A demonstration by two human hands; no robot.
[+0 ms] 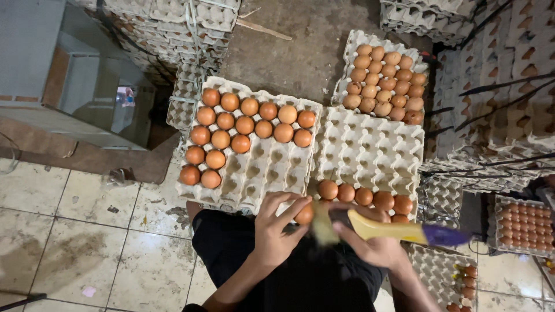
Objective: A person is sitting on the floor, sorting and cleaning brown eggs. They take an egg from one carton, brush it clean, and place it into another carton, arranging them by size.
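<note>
left hand (277, 228) holds egg (304, 215); right hand (370, 240) holds yellow brush (387, 231).

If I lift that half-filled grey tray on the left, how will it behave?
The egg tray is moulded pulp, so it likely flexes. Its brown eggs crowd the far side, so it may tip that way. The eggs look fragile and could roll out.

Grey pulp egg trays (370, 147) fill the floor; stacked ones (497, 75) seemingly bundled.

empty cups in left tray (263, 173) reachable; egg rows (248, 124) block beyond.
</note>
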